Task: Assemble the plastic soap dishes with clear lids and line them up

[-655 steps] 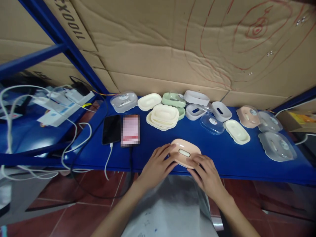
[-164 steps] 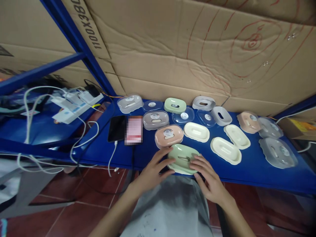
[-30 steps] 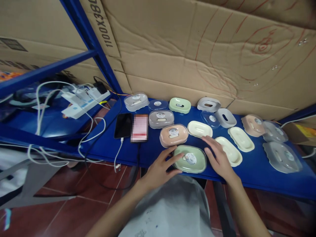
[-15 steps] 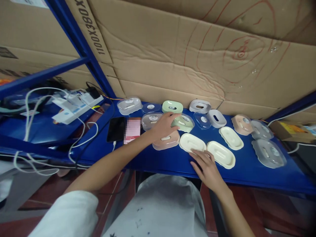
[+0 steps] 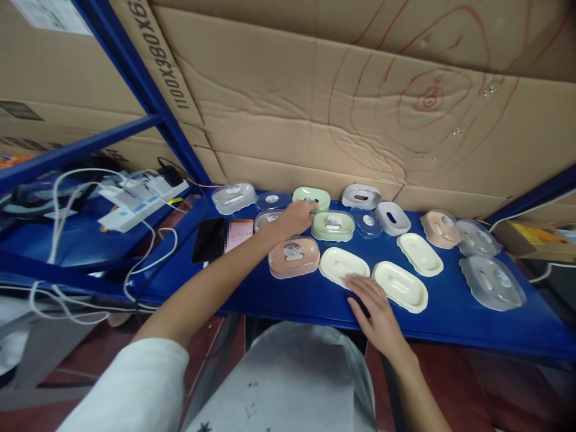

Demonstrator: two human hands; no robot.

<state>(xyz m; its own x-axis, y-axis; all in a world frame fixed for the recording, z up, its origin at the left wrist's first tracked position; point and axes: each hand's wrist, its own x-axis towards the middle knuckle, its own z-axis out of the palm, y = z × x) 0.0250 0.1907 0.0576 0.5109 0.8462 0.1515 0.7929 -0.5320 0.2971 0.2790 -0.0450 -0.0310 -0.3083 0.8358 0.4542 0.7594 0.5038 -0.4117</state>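
At the back of the blue tabletop (image 5: 279, 295), close to the cardboard wall (image 5: 270, 90), sits the light green cover (image 5: 309, 194), its slotted face up. The left hand (image 5: 299, 217) is at its near edge, arm stretched over the peach box (image 5: 294, 258), fingers curled and bunched; whether they pinch the rim, I cannot tell. Just beside that hand stands the lidded green box (image 5: 333, 227), clear top on and label showing, and partly behind the wrist is the lidded grey box (image 5: 267, 220).

Nearer the body, the right hand (image 5: 374, 309) rests loosely spread, thumb apart, fingertips on the near right edge of the first cream tray (image 5: 341, 264). The second cream tray (image 5: 400, 287) lies just to the right of it, the third cream tray (image 5: 420, 255) farther back.

My reading is that the step in hand is fetching the green cover while the tray is kept ready. The next move seems to call for a secure hold on the cover's rim and a lift clear of the lidded green box, then lining it up with the tray.

Farther out, two grey covers (image 5: 393, 218) and a clear lid (image 5: 369, 222) sit right of the lidded green box; two phones (image 5: 209, 240) lie left, beyond them the power strip (image 5: 139, 207).
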